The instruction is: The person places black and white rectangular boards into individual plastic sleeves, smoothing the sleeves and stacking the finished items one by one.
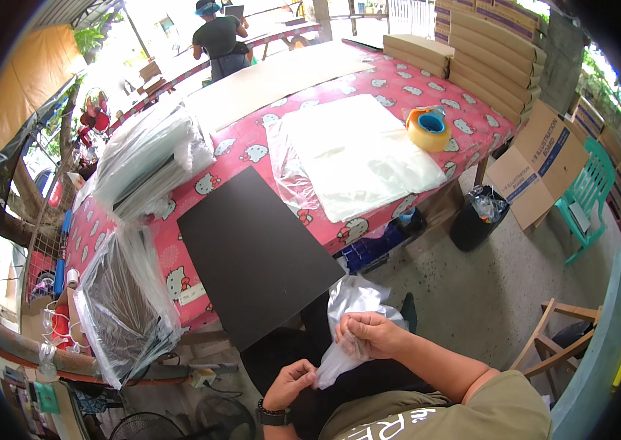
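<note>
A clear plastic bag point(358, 297) hangs bunched over my lap. My right hand point(371, 334) is closed on its upper part, and my left hand point(294, 383) pinches its lower edge. Just beyond my hands a black board point(255, 253) lies on the pink patterned table point(215, 160), its near end jutting past the edge. To the right of the board is a stack of flat clear plastic bags point(365, 154), and a roll of tape point(428, 130) rests at the stack's far right corner.
Plastic-wrapped sheets point(153, 158) lie at the table's left, with a bagged dark board point(127, 293) nearer me. Flat cartons point(490, 66) are piled at the far right. A black bin point(478, 224) and a green chair point(589, 198) stand on the floor. Another person point(220, 40) works far off.
</note>
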### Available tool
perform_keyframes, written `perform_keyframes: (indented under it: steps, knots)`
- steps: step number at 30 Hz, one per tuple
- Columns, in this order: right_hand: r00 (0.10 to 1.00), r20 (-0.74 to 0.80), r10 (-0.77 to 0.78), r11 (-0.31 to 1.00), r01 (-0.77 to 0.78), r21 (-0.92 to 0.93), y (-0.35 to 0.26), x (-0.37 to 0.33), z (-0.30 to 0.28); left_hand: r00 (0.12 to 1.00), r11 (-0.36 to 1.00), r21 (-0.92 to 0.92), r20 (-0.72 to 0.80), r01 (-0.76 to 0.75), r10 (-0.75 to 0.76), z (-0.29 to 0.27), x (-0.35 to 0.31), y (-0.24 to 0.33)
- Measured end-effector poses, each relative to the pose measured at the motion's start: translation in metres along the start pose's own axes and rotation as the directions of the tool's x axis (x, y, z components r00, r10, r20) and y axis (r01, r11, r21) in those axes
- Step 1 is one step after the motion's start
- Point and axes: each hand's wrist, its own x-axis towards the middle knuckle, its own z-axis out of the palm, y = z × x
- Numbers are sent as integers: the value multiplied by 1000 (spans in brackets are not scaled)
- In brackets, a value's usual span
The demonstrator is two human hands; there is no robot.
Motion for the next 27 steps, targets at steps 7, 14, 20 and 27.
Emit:
perform_keyframes:
  steps: [7, 14, 20, 27]
  knots:
    - [995, 87, -57, 478, 104, -872, 4, 10, 32, 548, 656, 557, -377, -510, 746, 63, 12, 42]
    - [993, -91, 75, 536, -117, -836, -18, 9, 49, 984, 945, 296, -63, -142, 167, 55, -14, 45]
    - [668, 422, 613, 666, -149, -731, -18, 4, 52, 862, 742, -468, -407, -480, 302, 45, -14, 35]
    - [859, 477, 184, 956, -44, -289, -28, -9, 16, 777, 679, -457, -566, -575, 277, 21, -24, 27]
